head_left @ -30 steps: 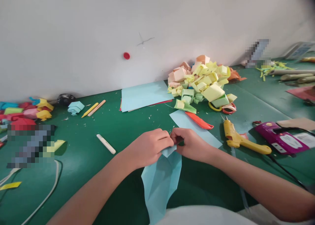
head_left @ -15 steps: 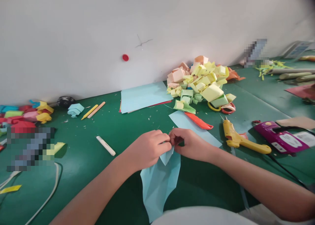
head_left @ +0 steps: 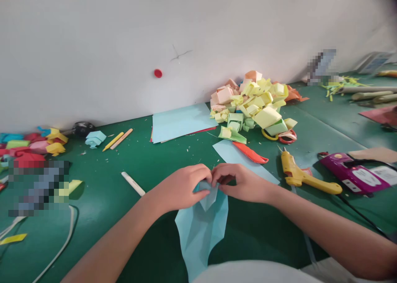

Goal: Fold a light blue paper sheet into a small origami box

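Note:
Both hands meet over the green table, pinching the top edge of a creased light blue paper sheet. My left hand is closed on the paper's upper left part, fingers curled over a small fold. My right hand is closed on the same edge from the right, fingertips touching the left hand's. The sheet hangs down toward my body, and its lower tip is hidden by my white shirt.
A pile of folded yellow, green and peach paper pieces lies at the back by the wall. Flat blue sheets, an orange utility knife, a yellow glue gun, scissors and a white stick surround my hands.
My fingertips have drawn closer together and lowered slightly onto the paper's top edge, folding its small upper flap. The sheet has shifted a little to the left.

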Motion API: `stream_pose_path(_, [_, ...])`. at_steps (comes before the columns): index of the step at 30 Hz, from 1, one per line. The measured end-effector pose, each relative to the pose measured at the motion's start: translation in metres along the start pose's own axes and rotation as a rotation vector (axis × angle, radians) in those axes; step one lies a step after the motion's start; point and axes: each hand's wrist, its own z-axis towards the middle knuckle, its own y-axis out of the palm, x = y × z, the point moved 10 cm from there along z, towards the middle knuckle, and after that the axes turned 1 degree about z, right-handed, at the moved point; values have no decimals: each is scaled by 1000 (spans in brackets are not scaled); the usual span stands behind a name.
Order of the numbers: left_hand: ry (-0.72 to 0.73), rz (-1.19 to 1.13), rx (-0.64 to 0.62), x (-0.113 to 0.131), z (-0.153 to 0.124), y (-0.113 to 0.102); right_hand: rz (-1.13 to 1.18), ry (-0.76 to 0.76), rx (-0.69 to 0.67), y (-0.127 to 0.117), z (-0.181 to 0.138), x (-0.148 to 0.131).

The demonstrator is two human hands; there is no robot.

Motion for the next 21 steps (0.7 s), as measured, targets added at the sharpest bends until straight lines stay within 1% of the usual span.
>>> stream_pose_path(2, [-91,-18,7,-7,0,2,-17,3,-28,2,-1,-3])
stream_pose_path(5, [-148,-4,26,-11,0,2,-8,64,8,-1,0,1])
stream_pose_path(8, [-135,67,41,-9,1,3,14,137,54,-3,0,11])
stream_pose_path(12, [-126,120,70,-9,3,4,-23,153,63,-1,0,14])
stream_pose_path(17, [-154,134,105,-11,3,5,-193,151,101,-3,-1,8])
stream_pose_path(21, [-168,141,118,-12,2,5,-323,89,137,-5,-1,0])
